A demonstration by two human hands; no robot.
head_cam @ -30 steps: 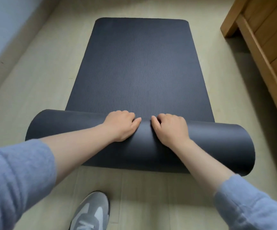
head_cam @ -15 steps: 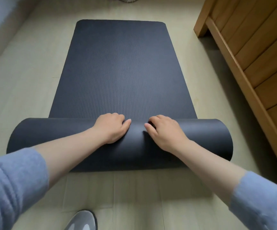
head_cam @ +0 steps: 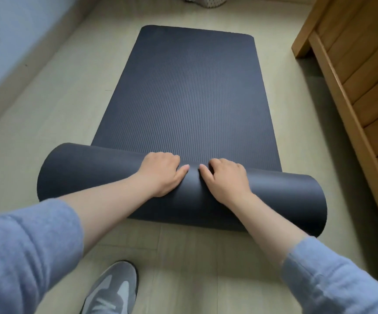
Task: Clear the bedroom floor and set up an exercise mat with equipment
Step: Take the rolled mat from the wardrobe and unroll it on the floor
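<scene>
Nearest: one grey shoe (head_cam: pixel 113 288) on the pale floor (head_cam: pixel 59 98). It is back in view at the lower edge after slipping almost out of it half a second ago, a shift that reads as head movement, not a step. Next: left hand (head_cam: pixel 163 171) and right hand (head_cam: pixel 226 177), side by side at mid-length of the roll (head_cam: pixel 285 196). The fingers of each are bent over its far crest and kept together. The thumbs lie along the near face, tips pointing at each other, close but apart. Their placement on the roll is unchanged across the last second. The roll is the wound-up portion of the dark exercise mat (head_cam: pixel 190 91), lying crosswise on the floor just ahead of the shoe. It looks as thick as before, so little if any length has been paid out in this interval. Beyond: the ribbed, unrolled stretch, flat on the floor, its rounded far end well short of a spotted object (head_cam: pixel 204 1) at the top edge. Right: wooden furniture (head_cam: pixel 353 64), near the roll's right end but not touching. Assessment: unrolling is partway and either paused or very slow. The remaining winds have yet to be drawn toward the person. No exercise equipment in view.
</scene>
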